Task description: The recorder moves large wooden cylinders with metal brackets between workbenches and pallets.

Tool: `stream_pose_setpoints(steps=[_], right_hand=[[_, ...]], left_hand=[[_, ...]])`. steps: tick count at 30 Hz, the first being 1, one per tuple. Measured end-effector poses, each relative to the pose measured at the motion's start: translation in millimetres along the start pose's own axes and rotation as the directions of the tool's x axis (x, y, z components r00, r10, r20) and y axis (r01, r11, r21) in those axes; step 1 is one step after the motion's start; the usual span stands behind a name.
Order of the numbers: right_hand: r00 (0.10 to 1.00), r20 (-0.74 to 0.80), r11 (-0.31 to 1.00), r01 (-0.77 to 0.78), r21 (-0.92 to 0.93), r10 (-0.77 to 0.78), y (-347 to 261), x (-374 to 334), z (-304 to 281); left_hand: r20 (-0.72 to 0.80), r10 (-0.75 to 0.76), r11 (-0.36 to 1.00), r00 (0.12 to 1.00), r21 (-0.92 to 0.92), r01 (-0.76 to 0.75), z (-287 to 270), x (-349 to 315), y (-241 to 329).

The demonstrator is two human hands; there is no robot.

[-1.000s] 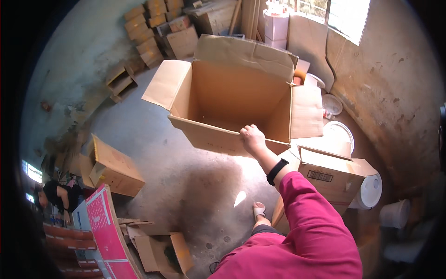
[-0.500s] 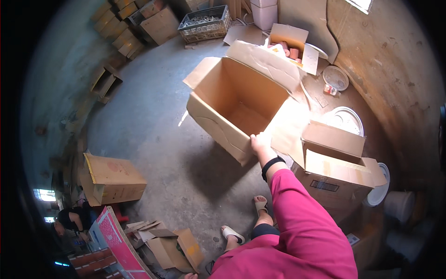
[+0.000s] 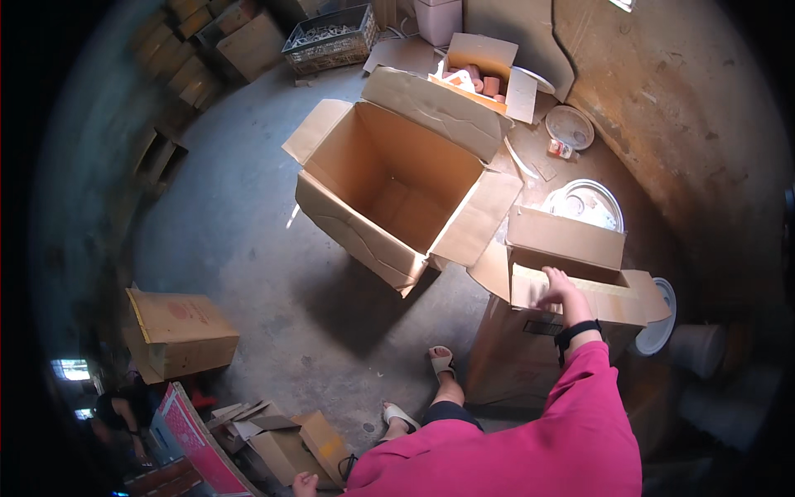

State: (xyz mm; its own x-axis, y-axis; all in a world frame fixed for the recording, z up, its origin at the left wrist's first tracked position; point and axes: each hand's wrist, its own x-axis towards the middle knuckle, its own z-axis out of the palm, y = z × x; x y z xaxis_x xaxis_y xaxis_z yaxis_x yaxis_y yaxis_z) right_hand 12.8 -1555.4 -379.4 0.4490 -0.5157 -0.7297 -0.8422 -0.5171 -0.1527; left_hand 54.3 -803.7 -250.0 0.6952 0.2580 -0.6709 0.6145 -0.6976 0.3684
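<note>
The right hand (image 3: 559, 290), fingers loosely spread and holding nothing, rests on the front flap of a brown cardboard box (image 3: 538, 331) standing open directly beneath it. Up and left of the hand, a larger empty carton (image 3: 397, 190) tilts open, its flap nearly touching the box. Bare concrete floor (image 3: 248, 240) spreads farther left.

The left hand (image 3: 304, 483) shows at the lower edge; I cannot tell its grip.

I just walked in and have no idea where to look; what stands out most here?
The big open cardboard box in the middle of the grey floor, empty and tilted, catches the eye first. To its right, the person's right hand rests on the flap of a smaller open carton. The pink sleeve fills the lower edge.
</note>
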Motion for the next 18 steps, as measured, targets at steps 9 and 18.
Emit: stream_pose_setpoints(steps=[9, 18], right_hand=[[0.995, 0.006, 0.930, -0.091, -0.355, 0.100, -4, -23, 39], [0.980, 0.197, 0.839, 0.122, -0.530, -0.018, 5, -25, 68]], left_hand=[[-0.092, -0.164, 0.982, 0.982, 0.076, 0.171, -14, -12, 33], [-0.070, -0.199, 0.980, 0.977, 0.002, 0.200, -2, -20, -5]])
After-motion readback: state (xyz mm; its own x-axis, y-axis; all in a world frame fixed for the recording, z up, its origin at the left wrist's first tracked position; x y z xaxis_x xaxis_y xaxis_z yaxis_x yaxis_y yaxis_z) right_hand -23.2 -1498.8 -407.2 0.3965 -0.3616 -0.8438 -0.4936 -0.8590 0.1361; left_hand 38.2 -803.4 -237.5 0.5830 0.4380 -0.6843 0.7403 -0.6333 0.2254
